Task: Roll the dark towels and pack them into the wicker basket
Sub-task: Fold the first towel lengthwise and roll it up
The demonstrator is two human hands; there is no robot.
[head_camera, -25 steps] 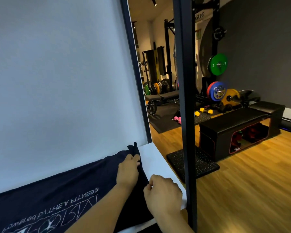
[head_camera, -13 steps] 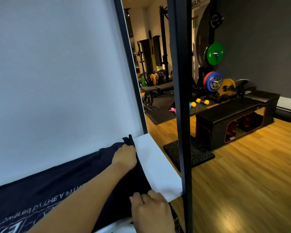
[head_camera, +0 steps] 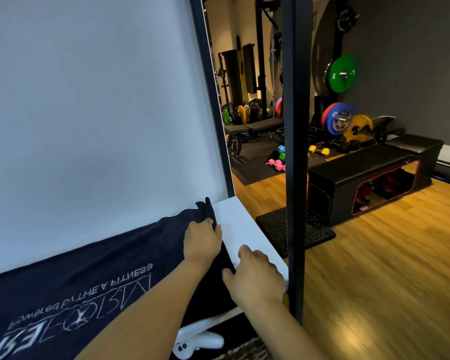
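Towel (head_camera: 89, 276), dark with white letters, spread flat along the white worktop (head_camera: 244, 224), short end close to the right edge. Laid flat like that for a neat roll, most likely. Left hand (head_camera: 202, 240) at the far corner of that short end, fingers (head_camera: 213, 224) bent over the cloth and holding it. Right hand (head_camera: 255, 276) nearer on the same end, thumb (head_camera: 227, 273) on the dark cloth, other fingers bent over the bare white top; hard to tell if really holding or only touching. Both hands on one end, set apart, for a straight first turn and an even roll. Looks like the very start of rolling, nothing rolled yet. No basket to be seen. Black post (head_camera: 295, 178) just beside the right edge, close to the right wrist, easy to bump.
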